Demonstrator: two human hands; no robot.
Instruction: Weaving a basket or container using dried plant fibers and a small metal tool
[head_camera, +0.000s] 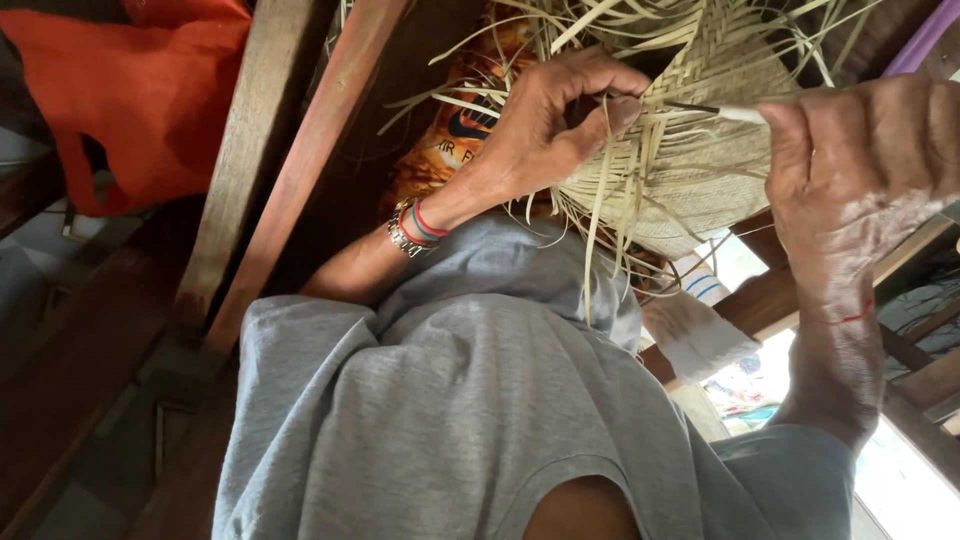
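Observation:
A pale woven straw piece (700, 160) with several loose strips hanging from its edge sits in front of me. My left hand (550, 125), with bracelets on its wrist, pinches a straw strip at the weave's edge between thumb and forefinger. My right hand (860, 150) is closed around a thin tool (725, 111) with a white handle and a dark tip. The tip points left into the weave, close to my left fingertips. My grey shirt (470, 400) fills the lower part of the view.
Two slanted wooden beams (290, 150) run along the left, with an orange cloth (150, 90) beyond them. An orange printed fabric (450, 140) lies under the weave. A white bundle with blue stripes (695, 325) and wooden slats (930, 380) are at the lower right.

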